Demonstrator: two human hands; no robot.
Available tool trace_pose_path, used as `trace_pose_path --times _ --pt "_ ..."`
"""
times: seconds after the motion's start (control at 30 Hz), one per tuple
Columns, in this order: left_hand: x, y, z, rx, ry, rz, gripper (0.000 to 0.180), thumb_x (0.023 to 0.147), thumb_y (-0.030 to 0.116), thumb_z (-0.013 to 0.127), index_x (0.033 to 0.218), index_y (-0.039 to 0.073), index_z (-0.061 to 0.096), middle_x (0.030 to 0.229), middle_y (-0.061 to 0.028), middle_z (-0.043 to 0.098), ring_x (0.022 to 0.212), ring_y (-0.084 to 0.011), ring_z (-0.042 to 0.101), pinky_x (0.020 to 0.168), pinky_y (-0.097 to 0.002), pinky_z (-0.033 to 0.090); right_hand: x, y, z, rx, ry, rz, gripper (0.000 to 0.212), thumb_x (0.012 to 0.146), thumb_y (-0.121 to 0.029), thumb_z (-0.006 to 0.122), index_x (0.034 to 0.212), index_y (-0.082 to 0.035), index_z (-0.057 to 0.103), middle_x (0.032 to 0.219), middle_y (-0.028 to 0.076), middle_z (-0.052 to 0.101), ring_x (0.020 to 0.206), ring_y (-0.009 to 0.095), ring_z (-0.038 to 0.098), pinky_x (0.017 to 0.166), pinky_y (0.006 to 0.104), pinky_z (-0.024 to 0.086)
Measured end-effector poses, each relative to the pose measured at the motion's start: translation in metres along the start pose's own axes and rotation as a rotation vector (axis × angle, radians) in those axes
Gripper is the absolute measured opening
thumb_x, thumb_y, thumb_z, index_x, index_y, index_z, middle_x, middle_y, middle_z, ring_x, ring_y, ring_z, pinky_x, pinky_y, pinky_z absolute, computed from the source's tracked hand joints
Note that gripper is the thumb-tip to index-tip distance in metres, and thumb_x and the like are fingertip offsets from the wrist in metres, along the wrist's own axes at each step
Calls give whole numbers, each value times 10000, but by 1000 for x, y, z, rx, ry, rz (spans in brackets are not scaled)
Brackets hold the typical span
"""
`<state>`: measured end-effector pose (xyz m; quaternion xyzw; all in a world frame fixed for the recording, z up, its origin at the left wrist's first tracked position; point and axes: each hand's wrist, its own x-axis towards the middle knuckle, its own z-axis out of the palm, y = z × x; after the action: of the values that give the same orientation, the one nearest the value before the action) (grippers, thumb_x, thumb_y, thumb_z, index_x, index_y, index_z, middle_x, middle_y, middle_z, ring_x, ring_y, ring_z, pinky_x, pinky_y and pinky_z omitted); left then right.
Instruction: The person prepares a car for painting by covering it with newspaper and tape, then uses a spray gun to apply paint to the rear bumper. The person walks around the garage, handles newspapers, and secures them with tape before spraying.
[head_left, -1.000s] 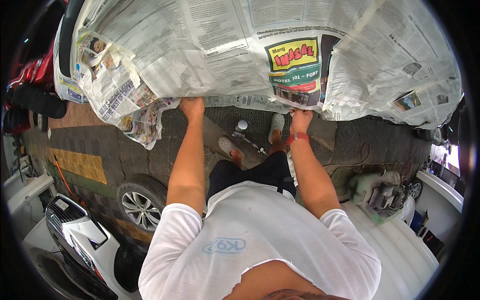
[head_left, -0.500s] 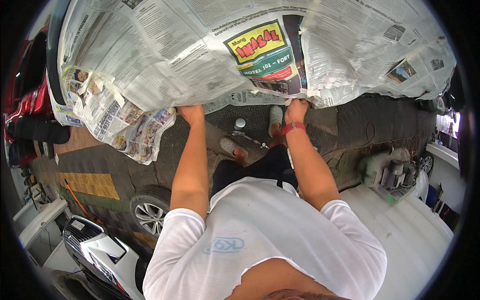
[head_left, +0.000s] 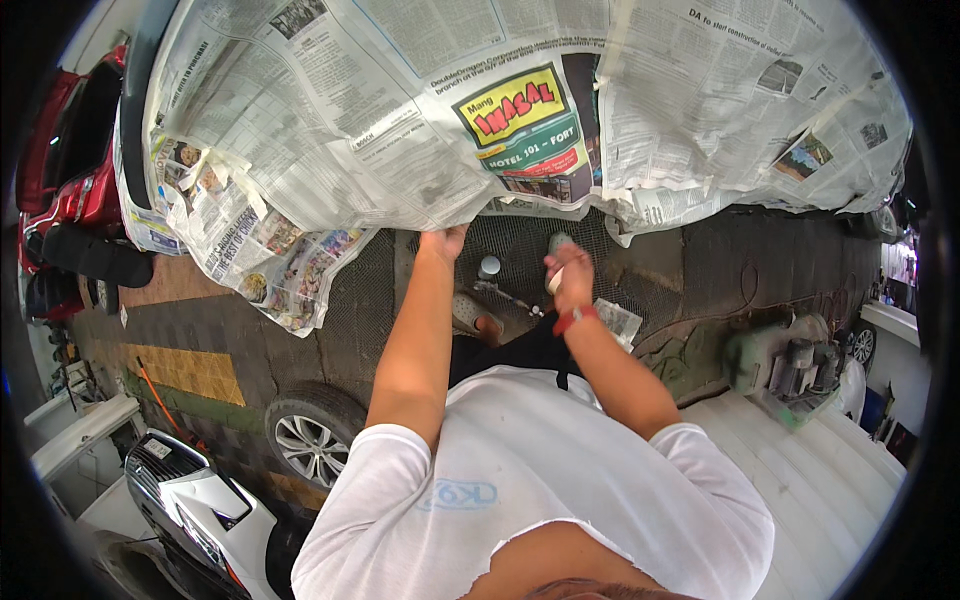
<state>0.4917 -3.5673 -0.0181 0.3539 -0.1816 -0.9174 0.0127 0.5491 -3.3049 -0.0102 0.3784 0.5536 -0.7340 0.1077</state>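
Sheets of newspaper cover a large, bulging car panel in front of me, taped together at their seams. At their lower edge my left hand is closed on the paper, its fingertips partly hidden by it. My right hand is below the edge, apart from the paper, with its fingers curled around a small cream roll of tape. Right of that wrist is a loose piece of newspaper. On the left, a crumpled newspaper flap hangs down.
A spray gun with a silver cup is on the dark mat near my feet. At left are a wheel, a white and black bumper and a red car. A green compressor stands at right.
My right hand has left the newspaper edge and moved down and slightly left; the cream roll now shows in it. My left hand has shifted right along the edge. The loose newspaper piece has come into sight.
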Motion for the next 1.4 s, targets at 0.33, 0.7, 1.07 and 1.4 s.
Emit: trace_pose_path --times 0.33,0.7,1.07,1.4 --pt "5 0 -17 64 -101 -82 430 1067 320 503 1406 56 490 1336 -112 617 1181 -281 648 981 -456 575 -31 -52 152 -623 -478 -614 366 976 -200 680 1300 -55 588 1194 176 654 1088 319 659 963 427 498" --pt "-44 26 16 1059 -30 -60 316 1067 175 487 1320 25 602 1286 -103 647 1132 -222 638 973 -366 520 -35 -35 179 -596 -272 -518 433 955 -193 693 1321 -52 511 1227 190 560 1139 337 560 995 419 449" --pt "-41 50 40 1357 -369 461 379 1017 175 637 1372 44 607 1345 -127 618 1273 -231 571 1108 -372 421 -20 -43 129 -507 -538 -287 346 992 -149 544 1327 -83 486 1038 149 632 913 284 631 852 372 491" --pt "-65 68 64 1661 -538 437 415 901 244 803 1293 147 710 1348 -121 557 1338 -284 510 1125 -406 410 -71 -80 73 -123 -799 -244 372 961 20 491 1332 -9 480 1074 117 716 1041 171 655 995 330 485"
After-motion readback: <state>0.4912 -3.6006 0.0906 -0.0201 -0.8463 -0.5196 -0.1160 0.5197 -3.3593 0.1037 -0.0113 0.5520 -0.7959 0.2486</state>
